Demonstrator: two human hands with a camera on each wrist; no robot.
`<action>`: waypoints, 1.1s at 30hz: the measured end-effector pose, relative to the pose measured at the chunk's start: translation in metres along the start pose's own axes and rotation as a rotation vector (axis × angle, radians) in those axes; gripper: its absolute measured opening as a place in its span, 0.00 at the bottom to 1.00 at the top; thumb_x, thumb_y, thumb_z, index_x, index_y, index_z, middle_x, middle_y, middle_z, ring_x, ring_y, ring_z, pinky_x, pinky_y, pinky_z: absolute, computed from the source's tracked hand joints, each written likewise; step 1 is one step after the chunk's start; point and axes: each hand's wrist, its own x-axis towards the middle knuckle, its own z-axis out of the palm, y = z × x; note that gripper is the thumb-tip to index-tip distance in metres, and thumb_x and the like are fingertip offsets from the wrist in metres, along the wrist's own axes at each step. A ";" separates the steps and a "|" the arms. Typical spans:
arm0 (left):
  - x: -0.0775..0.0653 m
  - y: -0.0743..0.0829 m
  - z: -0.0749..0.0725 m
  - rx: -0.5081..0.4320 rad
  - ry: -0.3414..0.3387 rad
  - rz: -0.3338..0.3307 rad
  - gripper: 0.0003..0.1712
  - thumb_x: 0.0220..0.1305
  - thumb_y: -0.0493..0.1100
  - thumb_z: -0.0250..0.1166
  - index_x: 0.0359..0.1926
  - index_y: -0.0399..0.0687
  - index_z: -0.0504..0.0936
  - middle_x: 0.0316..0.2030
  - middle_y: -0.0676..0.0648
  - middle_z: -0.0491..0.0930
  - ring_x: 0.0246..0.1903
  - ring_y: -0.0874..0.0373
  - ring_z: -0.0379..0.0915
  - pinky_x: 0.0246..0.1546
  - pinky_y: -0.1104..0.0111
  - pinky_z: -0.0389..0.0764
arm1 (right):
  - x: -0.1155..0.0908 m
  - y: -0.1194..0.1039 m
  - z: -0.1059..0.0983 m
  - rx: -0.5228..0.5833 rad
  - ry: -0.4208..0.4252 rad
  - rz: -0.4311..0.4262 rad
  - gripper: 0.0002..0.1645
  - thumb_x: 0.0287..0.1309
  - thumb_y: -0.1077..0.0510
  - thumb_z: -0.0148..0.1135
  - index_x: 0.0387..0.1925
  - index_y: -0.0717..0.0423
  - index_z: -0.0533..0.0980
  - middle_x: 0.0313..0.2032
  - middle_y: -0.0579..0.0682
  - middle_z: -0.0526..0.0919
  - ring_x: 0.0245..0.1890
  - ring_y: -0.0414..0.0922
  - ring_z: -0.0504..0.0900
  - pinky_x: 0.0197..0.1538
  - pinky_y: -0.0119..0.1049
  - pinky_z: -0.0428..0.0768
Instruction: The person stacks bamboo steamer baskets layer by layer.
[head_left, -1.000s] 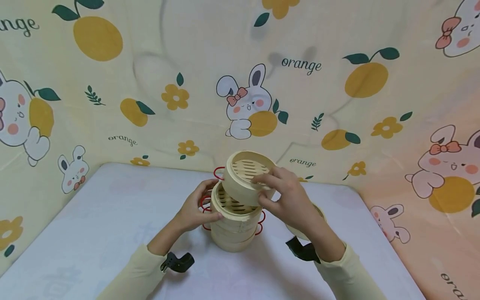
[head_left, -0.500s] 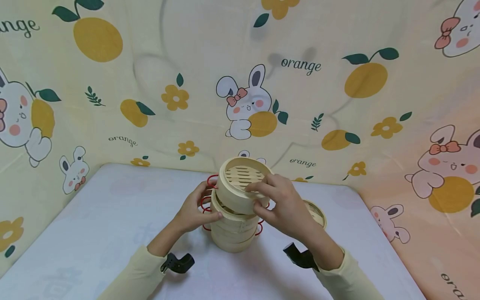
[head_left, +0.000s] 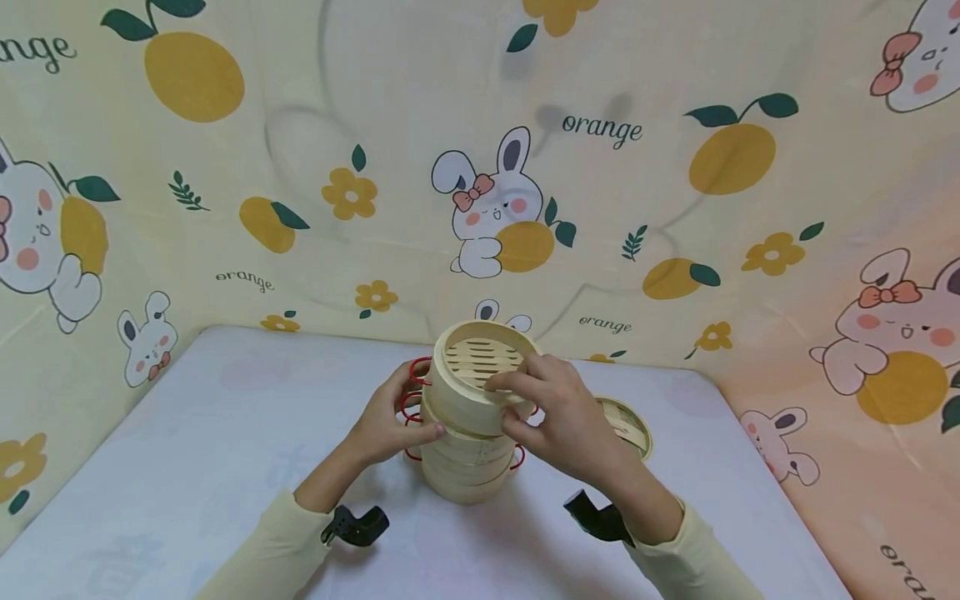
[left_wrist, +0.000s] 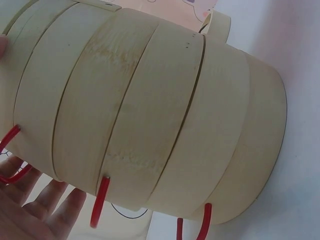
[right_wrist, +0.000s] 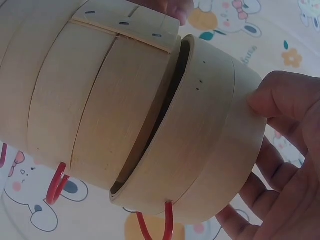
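A stack of round bamboo steamer baskets [head_left: 467,477] with red side handles stands on the table. On top sits another bamboo steamer basket [head_left: 467,395], its slatted floor facing up. My right hand [head_left: 564,417] pinches this basket's near right wall, with fingers over the rim and thumb outside. In the right wrist view, the top basket [right_wrist: 210,130] lies tilted against the tier below, and a dark gap shows between them. My left hand [head_left: 393,417] grips the upper part of the stack from the left, thumb at the front and fingertips [left_wrist: 65,210] behind the red handles.
A round bamboo lid [head_left: 633,435] lies on the white table [head_left: 225,450] to the right, partly behind my right hand. A cloth backdrop [head_left: 405,108] printed with rabbits and oranges rises behind the table. Black wrist devices [head_left: 360,527] sit on both wrists.
The top basket has come down and left in my right hand, covering the lower basket's slatted floor. More of the lid shows at right. My left hand has stayed in place.
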 end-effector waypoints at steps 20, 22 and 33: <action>-0.001 0.003 -0.002 0.028 -0.004 -0.014 0.46 0.47 0.42 0.74 0.67 0.48 0.63 0.59 0.42 0.74 0.58 0.46 0.72 0.57 0.54 0.74 | 0.001 -0.002 0.007 -0.020 -0.029 -0.021 0.17 0.42 0.63 0.65 0.38 0.43 0.82 0.28 0.40 0.71 0.30 0.37 0.68 0.42 0.38 0.71; -0.001 0.003 -0.001 0.028 -0.001 -0.014 0.45 0.47 0.43 0.74 0.67 0.48 0.64 0.59 0.42 0.74 0.57 0.46 0.73 0.57 0.54 0.75 | 0.001 -0.002 0.007 -0.021 -0.036 -0.015 0.17 0.43 0.63 0.65 0.38 0.43 0.82 0.28 0.40 0.71 0.31 0.37 0.68 0.43 0.38 0.71; -0.001 0.003 -0.001 0.030 0.003 -0.008 0.46 0.47 0.42 0.74 0.67 0.47 0.63 0.57 0.41 0.75 0.55 0.46 0.74 0.55 0.61 0.77 | 0.002 -0.004 0.006 -0.020 -0.055 -0.012 0.17 0.44 0.63 0.67 0.38 0.44 0.83 0.30 0.40 0.74 0.34 0.38 0.71 0.43 0.38 0.71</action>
